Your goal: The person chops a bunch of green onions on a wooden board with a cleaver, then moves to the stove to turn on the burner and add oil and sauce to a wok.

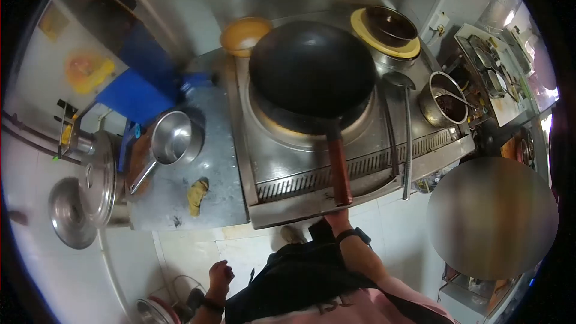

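My left hand [221, 274] hangs low in front of the counter, its fingers curled in and nothing visible in them. My right hand [339, 219] is at the stove's front edge, just below the end of a wok's red-brown handle [339, 174]. The edge hides its fingers, so whether it grips anything there cannot be made out. The black wok [312, 69] rests tilted on the round burner [258, 108], its dark surface facing me. A long-handled ladle [408, 138] lies on the stove to the right of the wok.
On the left steel counter [222, 198] are a saucepan [171, 138] and a crumpled yellowish cloth [197, 197]. An orange bowl [245, 36] stands behind the wok. To the right are a dark pan [391, 26] on a yellow ring and a steel pot [443, 99] with a spoon. A blurred disc covers the right side.
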The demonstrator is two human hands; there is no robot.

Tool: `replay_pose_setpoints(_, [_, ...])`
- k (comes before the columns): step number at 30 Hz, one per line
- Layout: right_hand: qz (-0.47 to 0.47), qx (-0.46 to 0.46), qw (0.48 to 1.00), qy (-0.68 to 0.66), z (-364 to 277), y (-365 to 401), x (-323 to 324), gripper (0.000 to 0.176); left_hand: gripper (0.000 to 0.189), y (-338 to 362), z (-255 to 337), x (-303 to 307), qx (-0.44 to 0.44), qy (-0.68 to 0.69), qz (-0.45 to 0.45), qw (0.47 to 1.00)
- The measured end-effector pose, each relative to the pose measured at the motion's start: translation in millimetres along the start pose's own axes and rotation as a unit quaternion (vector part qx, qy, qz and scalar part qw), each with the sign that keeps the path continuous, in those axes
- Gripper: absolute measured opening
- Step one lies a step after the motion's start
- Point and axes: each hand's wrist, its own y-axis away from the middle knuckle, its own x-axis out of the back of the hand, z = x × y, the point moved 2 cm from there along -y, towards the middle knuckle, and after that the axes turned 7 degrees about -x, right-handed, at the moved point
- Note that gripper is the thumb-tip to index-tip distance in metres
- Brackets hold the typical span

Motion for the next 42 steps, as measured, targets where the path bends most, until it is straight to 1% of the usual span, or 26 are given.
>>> replay_pose_setpoints(1, [0.021,-0.080,0.957,-0.278,-7,-3,-3,0.038,0.022,1,21,-17,0.011,-0.015,0.024,1.000])
replay_pose_setpoints(2, [0.040,-0.157,0.832,-0.530,-17,-5,-4,0.040,0.022,2,39,-30,0.012,-0.011,0.031,0.999])
replay_pose_setpoints(3, [0.008,-0.211,0.788,-0.579,-63,0,6,0.042,0.023,3,53,-41,0.005,0.027,0.030,0.999])
replay_pose_setpoints(6, [-0.012,-0.119,0.865,-0.487,-68,2,14,0.039,0.025,12,64,-52,0.009,0.085,0.032,0.996])
replay_pose_setpoints(7, [-0.007,-0.138,0.802,-0.581,-127,11,17,0.034,0.025,15,64,-50,0.020,0.101,0.025,0.994])
replay_pose_setpoints(12, [-0.003,-0.158,0.794,-0.586,-111,17,10,0.034,0.023,22,55,-39,0.081,0.063,0.042,0.994])
replay_pose_setpoints(15, [-0.011,-0.168,0.797,-0.580,-89,13,15,0.033,0.024,6,41,-22,0.051,0.106,0.035,0.992])
replay_pose_setpoints(16, [0.027,-0.102,0.950,-0.294,-75,14,17,0.031,0.024,0,34,-13,0.073,0.190,0.019,0.979])
replay_pose_setpoints(17, [0.062,-0.022,0.998,0.022,-60,16,14,0.029,0.024,-8,24,-8,0.035,0.124,0.003,0.992])
replay_pose_setpoints(20, [-0.096,0.070,0.993,0.009,10,26,-16,0.021,0.023,7,41,-24,0.016,0.092,0.020,0.995])
replay_pose_setpoints(21, [-0.131,-0.061,0.976,-0.161,29,21,-36,0.016,0.023,14,51,-34,0.035,0.126,0.043,0.990])
replay_pose_setpoints(25, [-0.077,0.097,0.992,0.010,27,9,-69,0.015,0.022,15,54,-40,0.007,0.135,0.012,0.991])
replay_pose_setpoints(27, [-0.121,-0.150,0.975,-0.112,63,4,-71,0.016,0.022,13,51,-39,0.011,0.128,0.029,0.991])
replay_pose_setpoints(28, [-0.122,-0.146,0.975,-0.115,47,2,-73,0.016,0.022,10,51,-39,0.017,0.120,0.042,0.992])
replay_pose_setpoints(30, [-0.123,-0.414,0.827,-0.361,16,20,-67,0.017,0.022,9,52,-42,0.007,0.067,0.043,0.997])
replay_pose_setpoints(31, [-0.121,-0.413,0.827,-0.361,29,20,-63,0.017,0.021,7,51,-41,0.007,0.058,0.035,0.998])
replay_pose_setpoints(32, [-0.152,-0.240,0.930,-0.233,56,14,-59,0.017,0.021,5,53,-40,0.006,0.049,0.028,0.998])
replay_pose_setpoints(33, [-0.175,-0.053,0.979,-0.092,69,8,-54,0.016,0.021,5,58,-42,0.003,0.048,0.027,0.998])
replay_pose_setpoints(34, [-0.070,0.084,0.990,0.094,54,4,-37,0.017,0.021,6,66,-46,0.005,0.067,0.042,0.997])
replay_pose_setpoints(35, [0.039,0.216,0.937,0.273,22,7,-13,0.020,0.021,6,72,-49,0.006,0.087,0.059,0.994])
replay_pose_setpoints(36, [0.024,0.067,0.997,-0.031,-71,8,6,0.030,0.021,5,73,-49,0.004,0.091,0.067,0.994])
replay_pose_setpoints(37, [-0.092,-0.121,0.884,-0.442,-77,13,27,0.035,0.021,2,73,-48,0.005,0.116,0.050,0.992])
replay_pose_setpoints(38, [0.004,0.015,0.984,-0.179,-84,11,27,0.037,0.021,1,71,-45,0.005,0.141,0.032,0.990])
replay_pose_setpoints(39, [-0.030,-0.106,0.893,-0.436,-76,7,25,0.038,0.022,-1,67,-43,-0.020,0.119,0.021,0.992])
replay_pose_setpoints(40, [-0.058,-0.219,0.724,-0.652,-73,5,23,0.038,0.022,-1,68,-44,-0.020,0.121,0.028,0.992])
replay_pose_setpoints(42, [-0.009,-0.267,0.689,-0.673,-67,2,21,0.040,0.022,-4,70,-49,-0.016,0.120,0.015,0.993])
